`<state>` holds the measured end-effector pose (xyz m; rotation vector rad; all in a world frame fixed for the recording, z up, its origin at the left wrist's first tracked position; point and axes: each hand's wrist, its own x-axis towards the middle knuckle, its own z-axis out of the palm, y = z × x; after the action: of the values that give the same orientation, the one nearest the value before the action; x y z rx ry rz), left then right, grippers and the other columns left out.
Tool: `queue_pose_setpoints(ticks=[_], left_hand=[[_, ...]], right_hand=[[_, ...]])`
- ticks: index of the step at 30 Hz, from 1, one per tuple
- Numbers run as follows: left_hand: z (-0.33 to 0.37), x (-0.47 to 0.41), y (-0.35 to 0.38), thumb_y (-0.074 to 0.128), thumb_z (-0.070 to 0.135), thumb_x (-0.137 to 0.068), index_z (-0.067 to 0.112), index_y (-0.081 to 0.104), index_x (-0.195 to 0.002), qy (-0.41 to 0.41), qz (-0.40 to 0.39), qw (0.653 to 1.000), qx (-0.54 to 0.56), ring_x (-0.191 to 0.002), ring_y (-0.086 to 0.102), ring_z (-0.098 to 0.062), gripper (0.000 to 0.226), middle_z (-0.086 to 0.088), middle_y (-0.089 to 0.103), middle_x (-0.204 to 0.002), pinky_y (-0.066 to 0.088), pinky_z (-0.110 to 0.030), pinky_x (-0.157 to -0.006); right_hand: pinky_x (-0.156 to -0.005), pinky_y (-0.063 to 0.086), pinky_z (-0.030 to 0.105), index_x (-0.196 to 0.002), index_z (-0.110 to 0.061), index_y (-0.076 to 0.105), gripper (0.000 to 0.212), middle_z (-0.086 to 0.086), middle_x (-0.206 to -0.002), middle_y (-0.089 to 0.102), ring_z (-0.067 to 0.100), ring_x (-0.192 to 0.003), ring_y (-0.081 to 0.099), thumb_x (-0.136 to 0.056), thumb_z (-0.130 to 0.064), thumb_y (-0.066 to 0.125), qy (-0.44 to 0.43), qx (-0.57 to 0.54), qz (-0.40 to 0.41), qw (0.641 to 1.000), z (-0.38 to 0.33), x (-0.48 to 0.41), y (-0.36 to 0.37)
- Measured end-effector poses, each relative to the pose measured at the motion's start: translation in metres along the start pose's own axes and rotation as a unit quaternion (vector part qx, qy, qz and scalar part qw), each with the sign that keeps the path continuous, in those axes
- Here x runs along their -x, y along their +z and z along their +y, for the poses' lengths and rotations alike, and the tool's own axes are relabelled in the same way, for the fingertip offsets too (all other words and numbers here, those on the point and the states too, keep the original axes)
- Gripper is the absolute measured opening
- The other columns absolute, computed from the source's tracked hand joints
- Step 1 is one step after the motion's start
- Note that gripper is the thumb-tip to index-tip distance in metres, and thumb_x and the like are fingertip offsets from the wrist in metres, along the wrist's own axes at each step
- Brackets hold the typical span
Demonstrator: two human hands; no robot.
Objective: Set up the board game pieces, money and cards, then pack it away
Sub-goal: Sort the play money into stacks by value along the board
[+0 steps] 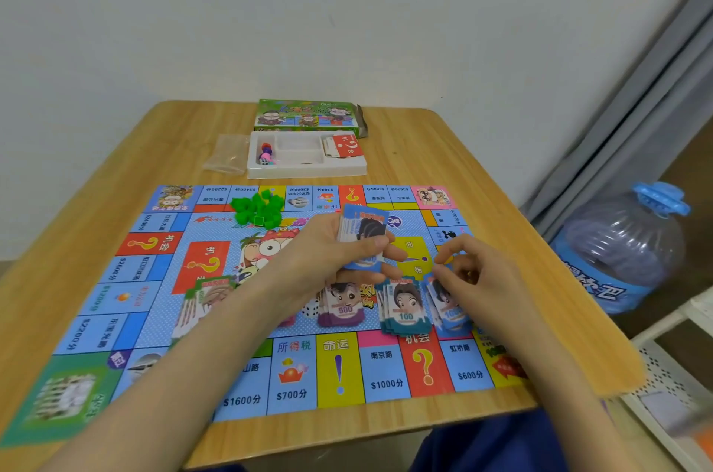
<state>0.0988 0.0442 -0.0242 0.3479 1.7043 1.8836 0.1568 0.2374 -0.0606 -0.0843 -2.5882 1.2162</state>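
Observation:
A colourful game board (239, 386) lies flat on the wooden table (443, 147). My left hand (339, 251) holds a stack of blue play-money notes (362, 228) above the board's middle. My right hand (474, 271) hovers just right of it, fingers curled, over a blue pile of notes (449, 311); whether it pinches a note I cannot tell. Sorted money piles lie in a row: a purple 500 pile (341, 307), a teal 100 pile (403, 311) and a green pile (210, 292). A white die (310, 309) sits beside the purple pile. Green houses (256, 209) are heaped at the far edge.
A white plastic tray (306, 168) behind the board holds small pawns (266, 155) and red question-mark cards (345, 145). The green game box (308, 116) stands behind it, a clear plastic bag (227, 155) to its left. A blue water bottle (621, 247) stands right of the table.

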Motion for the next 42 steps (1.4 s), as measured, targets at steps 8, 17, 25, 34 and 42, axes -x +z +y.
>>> queue_pose_setpoints(ticks=[8,17,25,34,42], left_hand=[[0.000,0.001,0.000,0.060,0.011,-0.087,0.006,0.061,-0.096,-0.002,0.000,1.000,0.002,-0.070,0.072,-0.016,0.010,-0.004,0.075,-0.082,0.055,-0.017,-0.053],[0.000,0.001,-0.001,0.060,0.011,-0.088,0.006,0.061,-0.097,0.002,-0.002,1.000,0.001,-0.071,0.073,-0.017,0.010,-0.004,0.075,-0.083,0.055,-0.017,-0.054],[0.000,0.002,0.001,0.062,0.010,-0.085,0.009,0.063,-0.094,0.000,-0.017,1.000,-0.012,-0.069,0.072,-0.016,0.009,-0.003,0.075,-0.080,0.055,-0.016,-0.052],[-0.001,0.004,0.003,0.065,0.008,-0.084,0.016,0.065,-0.095,0.011,-0.056,0.996,-0.066,-0.070,0.073,-0.019,0.013,-0.005,0.075,-0.081,0.054,-0.017,-0.053],[0.000,0.003,0.003,0.050,0.011,-0.095,0.011,0.062,-0.104,-0.014,-0.067,0.997,0.040,-0.081,0.073,-0.024,0.015,-0.011,0.074,-0.092,0.058,-0.021,-0.062]], right_hand=[[-0.053,0.037,0.017,-0.075,-0.034,0.045,0.030,-0.002,-0.053,0.049,0.006,-0.056,0.048,-0.087,-0.012,0.062,-0.051,0.098,-0.024,0.994,0.005,0.001,0.005],[-0.059,0.035,0.018,-0.083,-0.028,0.049,0.019,-0.014,-0.077,0.045,0.004,-0.076,0.045,-0.081,-0.016,0.064,-0.125,0.216,-0.007,0.968,0.009,0.002,0.007],[-0.080,0.034,0.004,-0.103,-0.031,0.048,0.019,-0.022,-0.101,0.049,-0.006,-0.096,0.046,-0.085,-0.026,0.051,-0.188,0.061,0.061,0.978,0.004,0.004,0.005],[-0.105,0.031,0.015,-0.137,-0.042,0.034,0.051,-0.028,-0.138,0.034,0.001,-0.133,0.032,-0.088,-0.030,0.044,-0.247,0.003,-0.112,0.962,0.000,0.010,0.008],[-0.094,0.037,0.011,-0.129,-0.029,0.048,0.036,-0.030,-0.125,0.051,-0.002,-0.118,0.049,-0.093,-0.026,0.042,-0.255,-0.013,-0.024,0.967,-0.002,0.007,0.007]])
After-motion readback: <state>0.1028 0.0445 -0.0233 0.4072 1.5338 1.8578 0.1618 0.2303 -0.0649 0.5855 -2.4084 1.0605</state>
